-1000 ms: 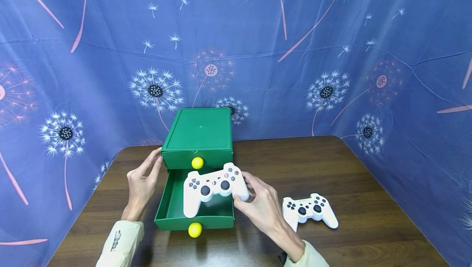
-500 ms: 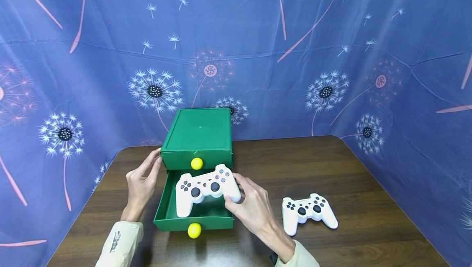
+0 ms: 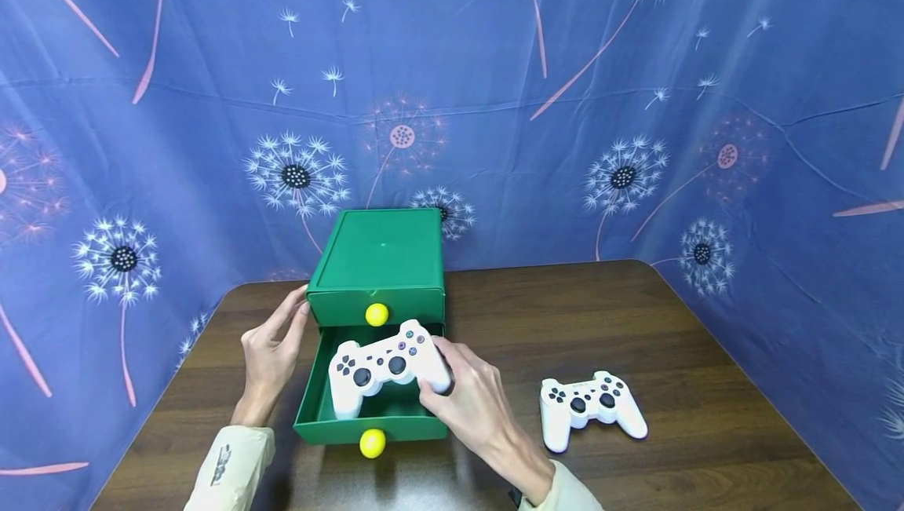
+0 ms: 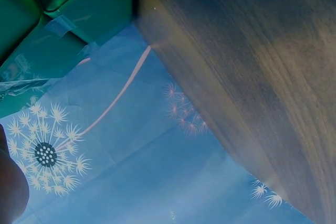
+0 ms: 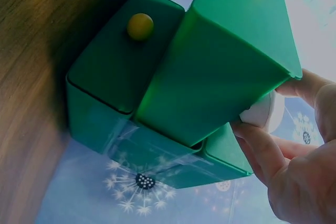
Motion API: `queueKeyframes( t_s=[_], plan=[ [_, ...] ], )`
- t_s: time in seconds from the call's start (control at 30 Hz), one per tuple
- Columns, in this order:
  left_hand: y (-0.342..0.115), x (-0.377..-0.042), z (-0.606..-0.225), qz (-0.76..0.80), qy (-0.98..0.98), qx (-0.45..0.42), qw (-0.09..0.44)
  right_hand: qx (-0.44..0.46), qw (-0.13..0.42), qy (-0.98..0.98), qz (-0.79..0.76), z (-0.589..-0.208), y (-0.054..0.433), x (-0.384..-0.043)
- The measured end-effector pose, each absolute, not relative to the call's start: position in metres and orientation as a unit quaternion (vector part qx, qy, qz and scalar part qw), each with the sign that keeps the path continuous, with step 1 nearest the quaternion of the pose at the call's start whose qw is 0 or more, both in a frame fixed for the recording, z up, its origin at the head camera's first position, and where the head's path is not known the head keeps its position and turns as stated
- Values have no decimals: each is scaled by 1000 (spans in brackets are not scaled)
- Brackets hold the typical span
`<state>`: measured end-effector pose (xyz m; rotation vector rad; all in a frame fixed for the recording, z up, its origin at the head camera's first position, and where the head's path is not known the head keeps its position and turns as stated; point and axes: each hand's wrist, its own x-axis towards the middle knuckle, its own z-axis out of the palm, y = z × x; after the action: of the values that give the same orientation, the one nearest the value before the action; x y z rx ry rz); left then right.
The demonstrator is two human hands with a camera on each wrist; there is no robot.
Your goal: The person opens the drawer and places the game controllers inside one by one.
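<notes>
My right hand (image 3: 469,397) grasps a white plastic game controller (image 3: 380,361) by its right grip, thumb on the near side and fingers behind. The controller is tilted, its right end higher than its left, and it sits over the pulled-out green plastic drawer (image 3: 417,426) with a round yellow knob (image 3: 372,443). I can't tell whether its left grip touches the drawer floor.

My left hand (image 3: 271,346) isn't clenched; its fingertips touch the left front edge of the stacked green plastic cabinet (image 3: 384,252), just above that drawer.

From my right wrist I see a pushed-in bottom drawer (image 5: 113,61) beneath the pulled-out one, and clear tape (image 5: 121,135) along the cabinet's side. A second white controller (image 3: 593,401), with two black thumbsticks, lies on the dark brown wood-grain table (image 3: 565,315), to the right of my right hand. Blue cloth (image 3: 494,40) with white and pink dandelions hangs behind.
</notes>
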<state>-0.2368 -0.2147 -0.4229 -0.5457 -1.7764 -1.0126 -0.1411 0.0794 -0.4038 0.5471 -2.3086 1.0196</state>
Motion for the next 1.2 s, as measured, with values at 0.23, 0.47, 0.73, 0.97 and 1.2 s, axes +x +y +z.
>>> queueKeyframes(
  t_s=[0.23,0.47,0.73,0.97,1.2],
  plan=[
    [-214,-237,-423,-416,-731,-226,491,240,276,-856,366,-407,75,-142],
    [-213,-235,-421,-412,-734,-221,493,248,269,-855,369,-407,75,-143],
    [-214,-236,-422,-412,-733,-224,493,244,246,-862,369,-406,75,-144],
    [-215,-236,-421,-404,-737,-223,494,243,228,-866,373,-403,77,-145],
    [-215,-236,-421,-405,-738,-224,491,239,208,-871,375,-403,77,-144]
  ],
)
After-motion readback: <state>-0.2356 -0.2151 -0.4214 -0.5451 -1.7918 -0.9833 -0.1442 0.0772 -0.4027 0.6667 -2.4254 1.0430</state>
